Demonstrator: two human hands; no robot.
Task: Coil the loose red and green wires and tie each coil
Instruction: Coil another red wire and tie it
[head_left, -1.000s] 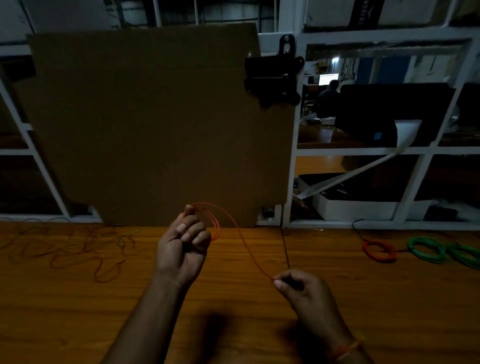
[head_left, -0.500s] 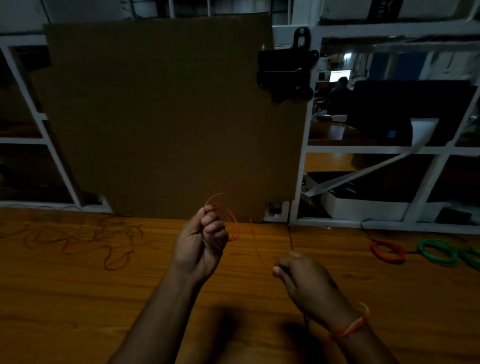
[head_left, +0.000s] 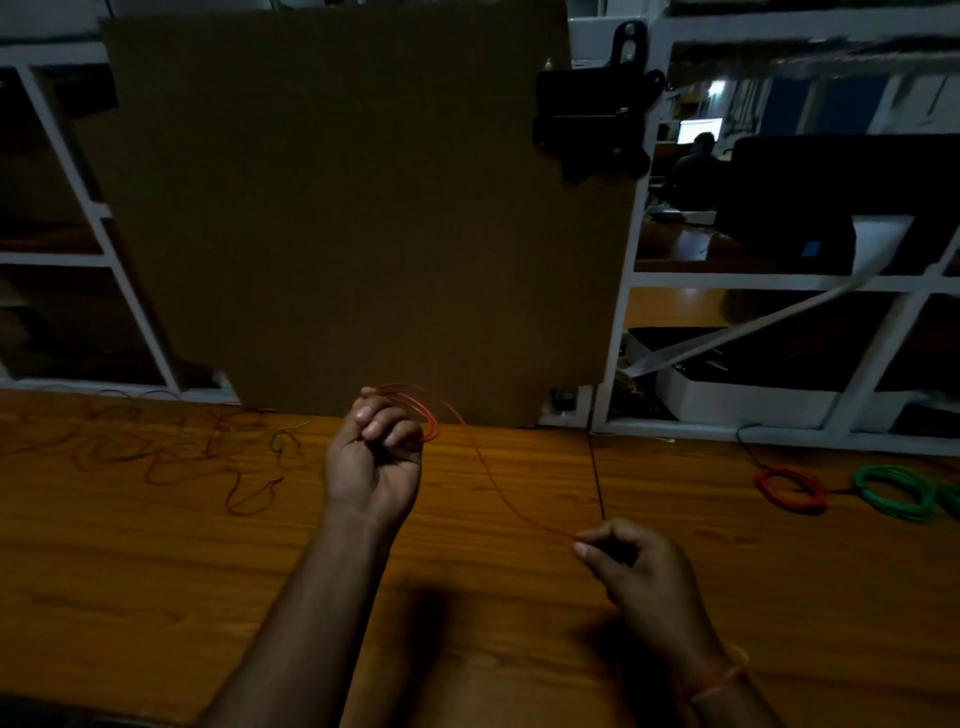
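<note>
My left hand (head_left: 371, 457) is raised above the wooden table (head_left: 156, 597) and grips a small coil of red wire (head_left: 421, 415) whose loops stick out past the fingers. From the coil a single red strand (head_left: 493, 488) runs down and right to my right hand (head_left: 631, 566), which pinches it between thumb and fingers. A tangle of loose red and green wires (head_left: 171, 452) lies on the table at the left. At the right lie a finished red coil (head_left: 789, 488) and green coils (head_left: 896, 491).
A large cardboard sheet (head_left: 363, 208) stands upright at the back of the table against white shelving (head_left: 618, 312). A black clamp (head_left: 597, 124) hangs on the sheet's upper right corner. A thin black cable (head_left: 595, 478) crosses the table between my hands and the coils.
My right hand has moved out to the lower right, drawing the red strand taut and straighter. My left hand keeps the coil at about the same place.
</note>
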